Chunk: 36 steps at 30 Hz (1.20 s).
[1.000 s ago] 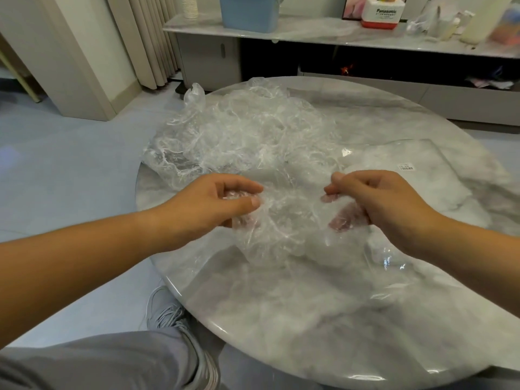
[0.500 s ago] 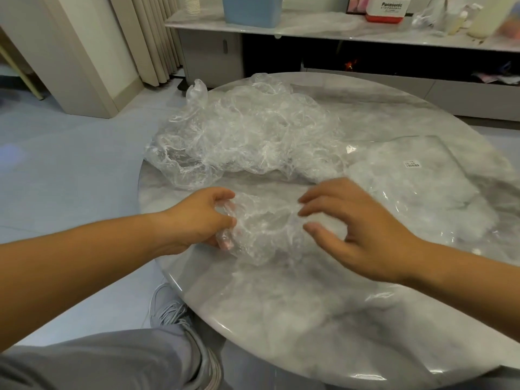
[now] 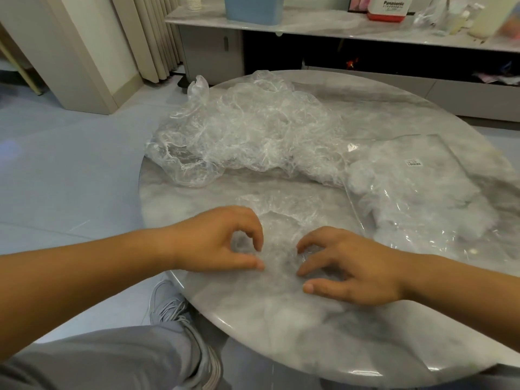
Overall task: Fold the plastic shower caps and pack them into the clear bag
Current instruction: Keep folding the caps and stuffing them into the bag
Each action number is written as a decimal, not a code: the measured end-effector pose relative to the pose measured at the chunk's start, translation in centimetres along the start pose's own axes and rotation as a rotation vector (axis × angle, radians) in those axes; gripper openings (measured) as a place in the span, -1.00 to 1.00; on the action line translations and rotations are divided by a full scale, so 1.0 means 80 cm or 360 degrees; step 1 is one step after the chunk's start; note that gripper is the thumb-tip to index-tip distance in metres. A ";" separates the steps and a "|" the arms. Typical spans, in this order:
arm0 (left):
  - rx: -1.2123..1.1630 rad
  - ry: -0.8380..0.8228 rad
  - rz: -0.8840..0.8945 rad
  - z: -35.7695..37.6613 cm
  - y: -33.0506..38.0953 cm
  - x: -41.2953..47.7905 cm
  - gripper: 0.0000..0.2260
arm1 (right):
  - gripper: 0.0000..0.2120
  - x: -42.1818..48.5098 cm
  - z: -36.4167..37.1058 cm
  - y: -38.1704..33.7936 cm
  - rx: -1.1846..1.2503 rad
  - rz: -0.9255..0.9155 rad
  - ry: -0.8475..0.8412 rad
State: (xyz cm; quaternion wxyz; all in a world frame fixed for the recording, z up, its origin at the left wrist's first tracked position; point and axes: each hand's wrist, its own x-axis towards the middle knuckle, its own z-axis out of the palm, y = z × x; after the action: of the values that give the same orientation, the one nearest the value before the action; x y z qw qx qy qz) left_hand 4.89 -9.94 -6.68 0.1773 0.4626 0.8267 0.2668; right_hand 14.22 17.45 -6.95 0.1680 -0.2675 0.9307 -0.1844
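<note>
Currently: one shower cap, clear crinkled film, lying flat on the marble table between both hands. Left hand: thumb and forefinger curved at its edge; whether they pinch it cannot be told. Right hand: fingers spread, tips pressing it. Loose cap pile behind; clear bag to the right.

Free near tabletop; cap heap behind.

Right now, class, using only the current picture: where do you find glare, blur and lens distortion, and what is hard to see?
Head view: glare glints on the near rim of the table and on the clear bag. The wide lens leans the curtain at the left. Things at the right end of the shelf are blurred. The nearest shower cap almost vanishes against the marble.
</note>
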 end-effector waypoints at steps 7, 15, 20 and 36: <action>-0.0073 -0.0044 -0.0123 0.026 -0.011 -0.007 -0.82 | -0.65 -0.004 -0.002 -0.007 -0.0106 -0.0033 0.0264; -0.0755 -0.0059 -0.0342 0.019 0.006 -0.005 -0.89 | -0.53 0.014 0.023 -0.021 0.0203 0.0093 0.0299; -0.0826 0.0164 -0.0475 0.010 0.006 -0.008 -0.83 | -0.89 0.016 0.029 -0.020 0.0444 0.0272 0.0362; -0.0173 0.0331 -0.0810 0.006 0.016 0.014 -0.68 | -0.85 0.048 0.015 -0.007 0.0182 0.0735 0.0305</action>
State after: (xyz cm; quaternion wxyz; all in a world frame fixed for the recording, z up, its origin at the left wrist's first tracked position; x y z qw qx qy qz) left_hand 5.44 -8.25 -6.31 0.1775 0.2001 0.9145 0.3036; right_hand 11.87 14.57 -8.60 0.1317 -0.0191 0.9668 -0.2179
